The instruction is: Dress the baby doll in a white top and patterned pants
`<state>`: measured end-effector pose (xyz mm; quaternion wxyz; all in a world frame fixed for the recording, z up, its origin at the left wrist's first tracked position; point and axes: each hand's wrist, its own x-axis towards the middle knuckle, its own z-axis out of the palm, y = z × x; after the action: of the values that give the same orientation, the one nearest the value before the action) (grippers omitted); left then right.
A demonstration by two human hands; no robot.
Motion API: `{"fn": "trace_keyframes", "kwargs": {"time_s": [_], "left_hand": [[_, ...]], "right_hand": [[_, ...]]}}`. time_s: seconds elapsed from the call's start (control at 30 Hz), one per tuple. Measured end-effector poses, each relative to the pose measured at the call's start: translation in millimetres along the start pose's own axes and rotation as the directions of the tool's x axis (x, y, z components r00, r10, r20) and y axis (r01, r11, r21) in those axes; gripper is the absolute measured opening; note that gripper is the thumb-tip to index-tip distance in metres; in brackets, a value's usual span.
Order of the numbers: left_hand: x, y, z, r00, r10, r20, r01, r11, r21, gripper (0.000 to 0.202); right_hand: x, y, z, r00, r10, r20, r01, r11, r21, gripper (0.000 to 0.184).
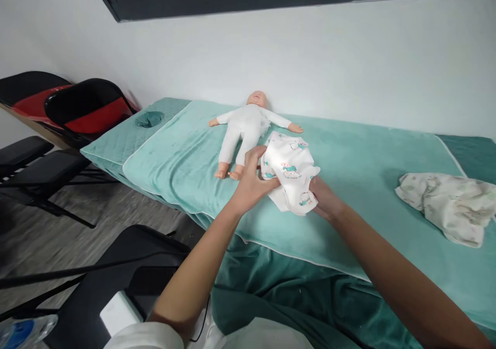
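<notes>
Between my two hands is a small white baby garment (291,171) with a green and red cartoon print, bunched and held above the bed. My left hand (253,176) grips its left edge, thumb in front. At the lower right side, my right hand (323,196) has hold of the cloth, its fingers partly hidden behind it. Just beyond lies a baby doll (244,124) on its back, arms spread, in a white long-sleeved suit with bare hands and feet.
The bed (356,158) has a green cover and a face hole (149,119) at the left. A crumpled patterned cloth (449,202) lies on the right. Folding chairs (89,106) stand at left; a nearer black chair (127,266) holds a white box (121,313). A bottle (29,331) is lower left.
</notes>
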<state>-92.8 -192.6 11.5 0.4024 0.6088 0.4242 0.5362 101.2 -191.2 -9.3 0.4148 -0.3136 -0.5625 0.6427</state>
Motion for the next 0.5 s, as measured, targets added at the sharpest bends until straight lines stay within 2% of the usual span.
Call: {"fn": "trace_keyframes", "kwargs": {"time_s": [0.03, 0.1, 0.17, 0.23, 0.33, 0.4, 0.43, 0.5], "left_hand": [[0.3, -2.0, -0.4, 1.0, 0.007, -0.005, -0.007, 1.0, 0.018, 0.093], [-0.5, -5.7, -1.2, 0.996, -0.053, 0.074, 0.056, 0.998, -0.037, 0.099], [-3.6, -10.0, -1.7, 0.973, -0.148, 0.179, 0.169, 0.98, -0.107, 0.088], [-9.4, -15.9, -3.3, 0.963, -0.211, 0.17, 0.234, 0.963, -0.132, 0.074], [-24.6, -26.3, -15.2, 0.973, -0.233, -0.003, 0.23, 0.964, -0.13, 0.07], [-40.3, -32.4, -33.5, 0.959, -0.241, -0.151, 0.223, 0.967, -0.125, 0.071], [-50.0, -35.2, -46.1, 0.937, -0.243, -0.25, 0.222, 0.969, -0.11, 0.07], [-73.0, -41.1, -77.3, 0.85, -0.214, -0.481, 0.217, 0.975, -0.049, 0.066]], "right_hand": [[-0.3, 2.9, 0.8, 1.0, 0.023, -0.02, -0.023, 1.0, 0.017, 0.084], [1.4, 11.3, 0.6, 0.995, 0.09, -0.051, -0.088, 0.995, 0.052, 0.081], [5.1, 21.2, -0.7, 0.986, 0.159, -0.055, -0.155, 0.984, 0.084, 0.078], [9.5, 29.7, -1.6, 0.977, 0.207, -0.053, -0.205, 0.978, 0.039, 0.074], [12.3, 37.4, -3.7, 0.972, 0.22, -0.078, -0.229, 0.963, -0.141, 0.063], [9.0, 41.8, -8.3, 0.973, 0.215, -0.083, -0.228, 0.953, -0.199, 0.059], [5.8, 44.6, -11.9, 0.973, 0.218, -0.08, -0.23, 0.953, -0.2, 0.057], [-2.2, 51.0, -21.6, 0.969, 0.23, -0.09, -0.243, 0.952, -0.187, 0.054]]}}
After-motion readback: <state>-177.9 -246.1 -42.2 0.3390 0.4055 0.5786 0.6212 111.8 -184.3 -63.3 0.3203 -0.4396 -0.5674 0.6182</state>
